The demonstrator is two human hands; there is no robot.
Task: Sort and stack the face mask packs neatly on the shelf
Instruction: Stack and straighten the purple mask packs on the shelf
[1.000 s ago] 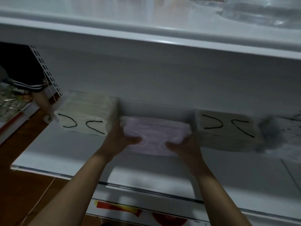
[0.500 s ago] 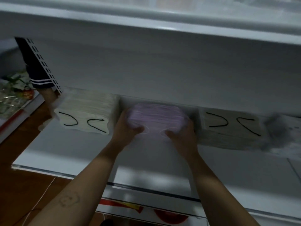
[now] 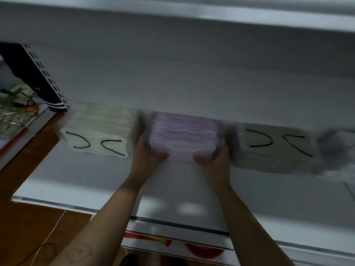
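A white shelf runs under an upper shelf, backed by a grey panel. Brown wood floor shows at the left. The purple pack is at the back of the shelf near the panel, between a cream pack and a beige pack, with a narrow gap on each side. The left hand and right hand grasp its two ends, thumbs on its front. A blurred grey pack lies right of the beige pack. A wide strip of shelf runs from the packs to the front edge.
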